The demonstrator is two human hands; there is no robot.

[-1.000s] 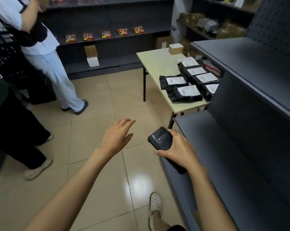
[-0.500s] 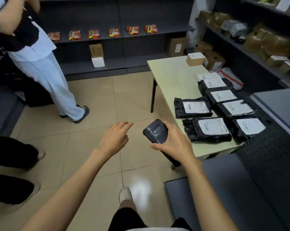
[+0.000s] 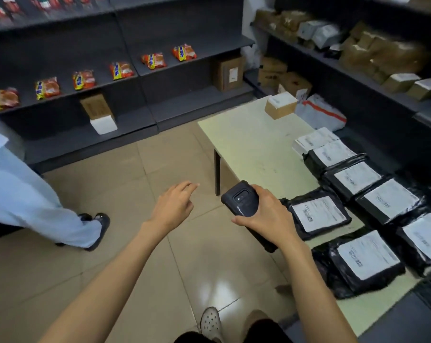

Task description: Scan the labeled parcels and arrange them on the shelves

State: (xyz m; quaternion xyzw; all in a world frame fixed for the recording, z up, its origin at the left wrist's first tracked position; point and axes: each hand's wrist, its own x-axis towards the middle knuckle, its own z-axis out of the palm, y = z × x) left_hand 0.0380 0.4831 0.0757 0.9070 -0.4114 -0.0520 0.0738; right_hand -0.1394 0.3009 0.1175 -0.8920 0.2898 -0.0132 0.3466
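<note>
Parcels (image 3: 318, 214) all wait on the table's (image 3: 254, 149) right edge, none shelved yet it seems, while the right hand (image 3: 271, 216) grips the scanner (image 3: 241, 199) near the closest one and the left hand (image 3: 172, 206) hangs open, empty.

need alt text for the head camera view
A person's right hand holds a black handheld scanner beside a pale table of black labeled parcels, while the empty left hand hovers open over the tiled floor.
</note>
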